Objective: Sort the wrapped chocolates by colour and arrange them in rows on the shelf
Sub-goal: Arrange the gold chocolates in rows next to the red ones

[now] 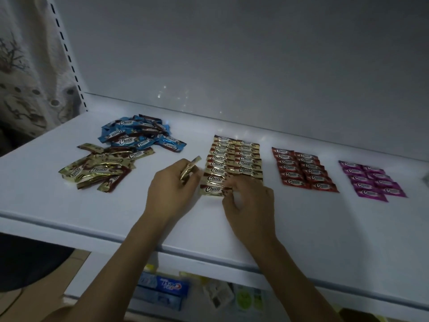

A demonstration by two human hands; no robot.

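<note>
On the white shelf (69, 205) gold-wrapped chocolates lie in two neat columns (234, 159) at the middle. My left hand (171, 189) grips a small bundle of gold chocolates (189, 169) just left of those columns. My right hand (249, 203) pinches the right end of the nearest gold chocolate (213, 189) at the bottom of the left column. A loose gold pile (99, 168) and a loose blue pile (139, 133) lie at the left. Red chocolates (301, 169) and magenta chocolates (371, 181) lie in double columns at the right.
The shelf's grey back panel (232, 54) rises behind the chocolates, and a slotted upright (67, 54) stands at the far left. Below the shelf's front edge a lower shelf holds a blue toothpaste box (167, 285) and other small packets (232, 296).
</note>
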